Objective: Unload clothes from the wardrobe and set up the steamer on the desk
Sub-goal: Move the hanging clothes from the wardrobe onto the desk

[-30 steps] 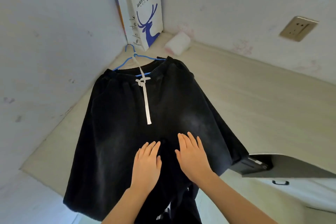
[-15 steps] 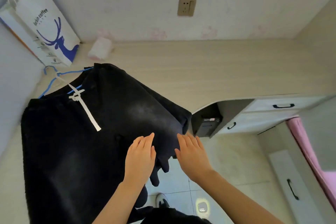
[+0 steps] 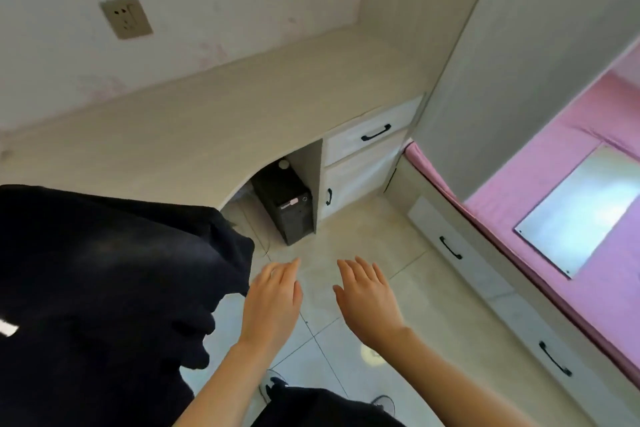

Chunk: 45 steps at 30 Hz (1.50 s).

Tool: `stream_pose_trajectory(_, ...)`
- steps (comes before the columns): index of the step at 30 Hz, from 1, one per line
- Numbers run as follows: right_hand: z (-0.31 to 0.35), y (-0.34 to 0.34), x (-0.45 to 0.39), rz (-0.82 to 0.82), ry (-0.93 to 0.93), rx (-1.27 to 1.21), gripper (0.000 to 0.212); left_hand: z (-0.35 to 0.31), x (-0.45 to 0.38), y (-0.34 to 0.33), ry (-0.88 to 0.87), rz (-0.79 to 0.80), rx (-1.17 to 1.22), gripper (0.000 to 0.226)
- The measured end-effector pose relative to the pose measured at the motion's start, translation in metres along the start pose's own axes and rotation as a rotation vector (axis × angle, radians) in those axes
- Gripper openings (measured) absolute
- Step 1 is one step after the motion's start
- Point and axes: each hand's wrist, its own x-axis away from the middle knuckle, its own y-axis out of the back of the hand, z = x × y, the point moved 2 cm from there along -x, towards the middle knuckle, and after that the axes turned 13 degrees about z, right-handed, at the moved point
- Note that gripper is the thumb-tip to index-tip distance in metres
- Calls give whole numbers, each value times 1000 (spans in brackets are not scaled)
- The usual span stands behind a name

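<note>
The black garment (image 3: 104,281) lies spread over the left end of the pale wooden desk (image 3: 242,107), its edge drooping past the desk's front. My left hand (image 3: 273,298) hovers just right of the cloth with flat fingers, not touching it. My right hand (image 3: 367,295) is beside it, palm down, fingers straight, over the tiled floor. Both hands hold nothing. No steamer is in view.
A wall socket (image 3: 126,17) sits above the desk. Under the desk stands a black computer tower (image 3: 289,208), next to white drawers with black handles (image 3: 375,132). A bed with a pink sheet (image 3: 540,191) and drawers below fills the right side.
My view has swung right, away from the garment and paper bag. Both hands have come off the black cloth and now hang over the floor.
</note>
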Motion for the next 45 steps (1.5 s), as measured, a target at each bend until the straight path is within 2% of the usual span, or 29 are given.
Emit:
stream_pose_trajectory(7,-122,-12,80,-83,-164,-16,45,-123,-15,-51,-185,110,-42,39)
stream_pose_trajectory(13,-211,-24,141,-104,-351,-82,49,-218,-26,-103,-276,193,11,41)
stream_pose_trajectory(23,-319,-22,191,-153,-554,-155,50,-349,-70,-138,-497,249,-65,38)
stream_pose_trajectory(28,-369,-18,182,-151,-618,-170,51,-387,-108,-153,-552,245,-105,36)
stream_pose_trajectory(32,-417,1,158,-162,-628,-155,50,-415,-156,-160,-523,258,-98,37)
stream_pose_trajectory(41,-526,69,78,-184,-566,-111,40,-486,-286,-147,-544,182,-114,34)
stream_pose_trajectory(45,-566,94,48,-196,-539,-114,42,-515,-329,-144,-561,151,-153,34)
